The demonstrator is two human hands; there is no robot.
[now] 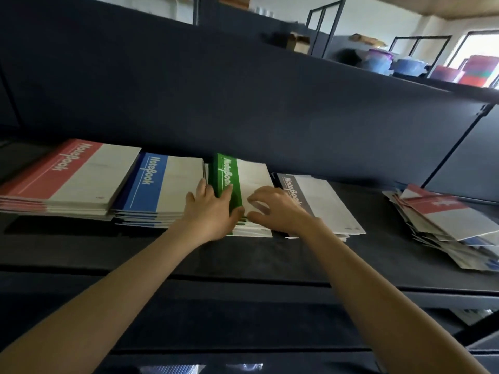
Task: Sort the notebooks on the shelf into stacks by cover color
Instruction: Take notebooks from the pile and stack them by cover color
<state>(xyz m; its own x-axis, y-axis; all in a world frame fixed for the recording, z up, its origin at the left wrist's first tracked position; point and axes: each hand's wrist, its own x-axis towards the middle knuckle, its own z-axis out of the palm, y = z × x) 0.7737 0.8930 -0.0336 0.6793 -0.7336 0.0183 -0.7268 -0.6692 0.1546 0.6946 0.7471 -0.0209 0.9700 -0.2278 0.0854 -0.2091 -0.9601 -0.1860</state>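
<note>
Head camera: I look from the person's head, forward and down onto the shelf [270,255]; my frame sits tilted
Nearness: close; the shelf spans my frame
</note>
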